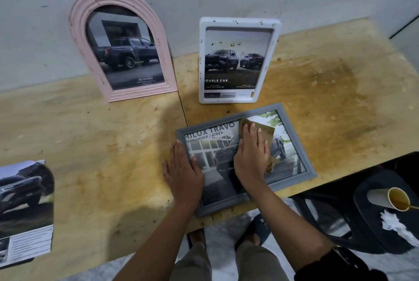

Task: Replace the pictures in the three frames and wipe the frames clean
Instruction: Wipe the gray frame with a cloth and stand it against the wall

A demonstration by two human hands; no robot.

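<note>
A grey frame (301, 158) with a truck picture lies flat at the table's front edge. My left hand (182, 173) rests flat on its left side, fingers straight. My right hand (250, 156) presses a brown stained cloth (266, 132) onto the glass with straight fingers. A pink arched frame (77, 22) leans on the wall at the back left, a truck picture inside. A white rectangular frame (238, 22), speckled with brown spots, stands upright behind the grey one.
Loose truck pictures (25, 208) lie at the table's left edge. The wooden table (102, 144) is stained brown, most on the right. A black chair (362, 219) at the lower right holds a tipped paper cup (390, 198) and crumpled white tissue (395, 224).
</note>
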